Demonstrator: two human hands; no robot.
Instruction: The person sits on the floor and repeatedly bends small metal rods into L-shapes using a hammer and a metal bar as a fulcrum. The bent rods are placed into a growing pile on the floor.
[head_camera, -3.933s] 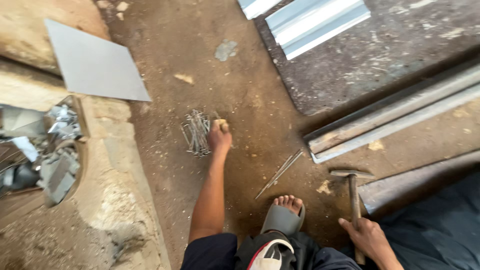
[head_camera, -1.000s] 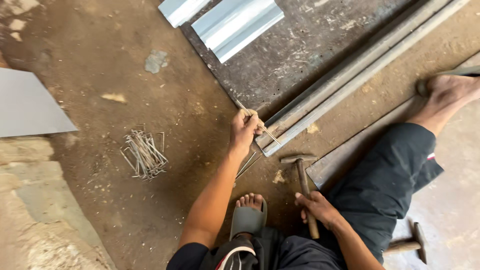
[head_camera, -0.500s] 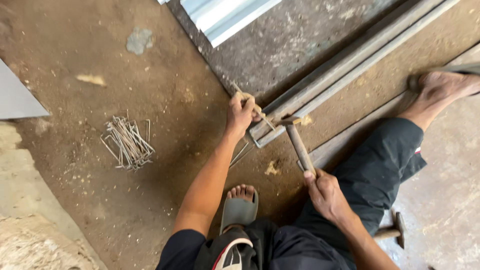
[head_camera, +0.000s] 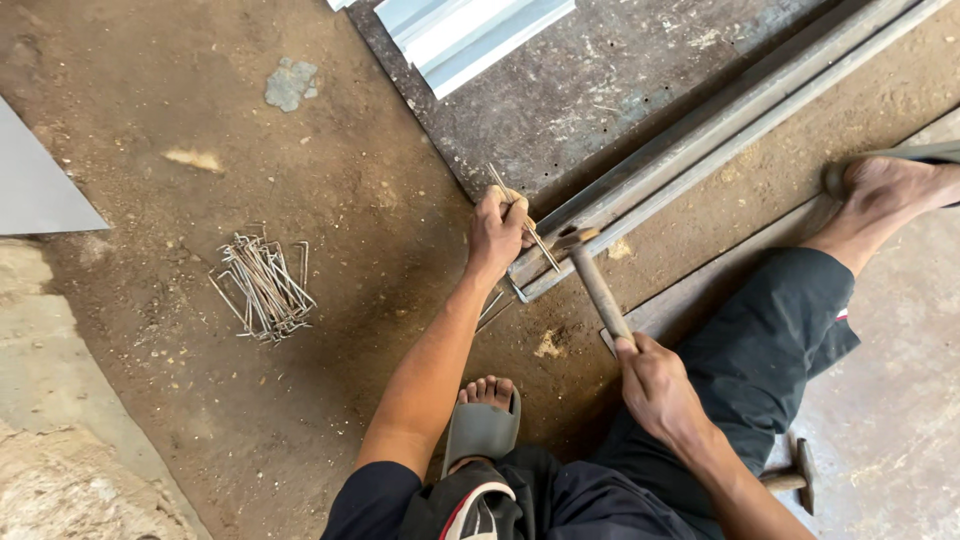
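Bare dirt floor (head_camera: 330, 400) lies open to the left of the left hand (head_camera: 497, 232), with only a heap of bent wire pieces (head_camera: 262, 287) well apart from it. That hand pinches a thin metal rod (head_camera: 525, 222) across the near end of the long steel channel (head_camera: 700, 130), the rod running from upper left to lower right. The right hand (head_camera: 655, 385) is clenched around the wooden handle of a hammer (head_camera: 592, 275), whose head sits just beside the rod at the channel's end, handle slanting down-right.
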